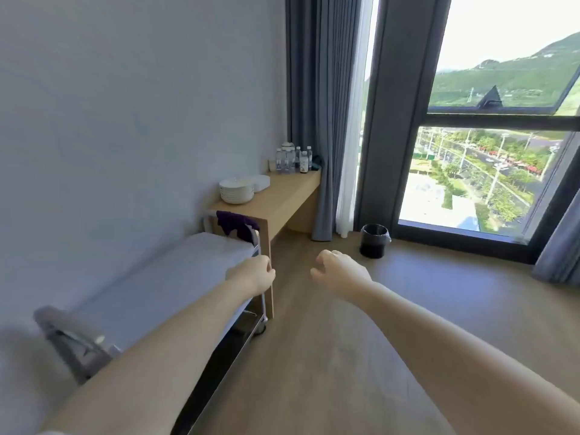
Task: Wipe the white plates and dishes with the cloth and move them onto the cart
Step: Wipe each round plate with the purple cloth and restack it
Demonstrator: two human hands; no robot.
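A stack of white plates (236, 191) stands on the near end of a wooden counter (282, 197) along the left wall, with more white dishes (261, 183) just behind it. A purple cloth (234, 225) hangs over the far rail of a metal cart (175, 271), whose top is covered in white. My left hand (252, 274) reaches forward over the cart's right edge, fingers loosely curled, holding nothing. My right hand (340, 273) is stretched out above the floor, fingers loosely curled and empty. Both hands are well short of the plates.
Several water bottles (290, 160) and a kettle stand at the counter's far end by grey curtains (317, 120). A black waste bin (374, 240) sits on the wooden floor near the large window (489, 171). The cart's handle (67, 324) is at lower left.
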